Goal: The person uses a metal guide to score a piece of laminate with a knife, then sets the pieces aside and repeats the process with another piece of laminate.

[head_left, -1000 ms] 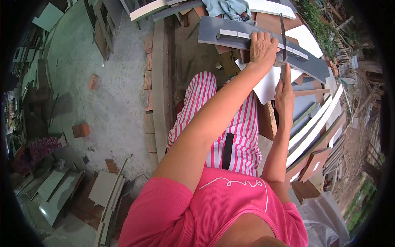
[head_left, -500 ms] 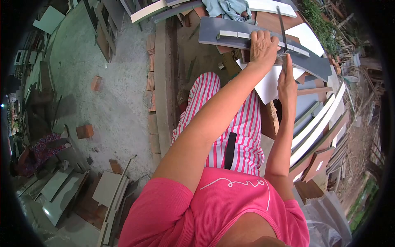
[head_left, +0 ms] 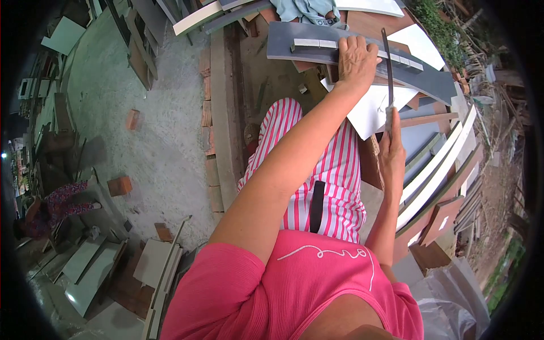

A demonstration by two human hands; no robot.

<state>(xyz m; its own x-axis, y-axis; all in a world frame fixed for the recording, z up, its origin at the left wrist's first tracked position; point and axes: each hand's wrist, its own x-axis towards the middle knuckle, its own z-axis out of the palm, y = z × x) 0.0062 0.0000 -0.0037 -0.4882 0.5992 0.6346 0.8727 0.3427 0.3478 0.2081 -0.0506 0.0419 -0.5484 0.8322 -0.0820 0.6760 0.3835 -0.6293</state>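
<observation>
A long grey board (head_left: 277, 42) lies across the pile in front of me. On it rests a narrow strip with a white top (head_left: 311, 43), marked off by cross lines into several sections. My left hand (head_left: 358, 59) curls its fingers over the middle of this strip and presses it against the board. In my right hand (head_left: 392, 146) is the handle of a long, narrow, dark blade (head_left: 390, 68); whether it is toothed cannot be seen. The forefinger lies along the handle, and the blade crosses the strip just right of my left hand.
A white sheet (head_left: 371, 113) lies under the board. Light blue cloth (head_left: 303, 10) sits behind it. Long white strips (head_left: 433, 170) and brown boards are stacked at right. Brick blocks (head_left: 119, 186) lie on the concrete floor (head_left: 164, 153). Another person (head_left: 37, 218) is at far left.
My right hand has drawn the blade back toward my body, away from the strip. My left hand stays on the strip; the whole view has shifted slightly.
</observation>
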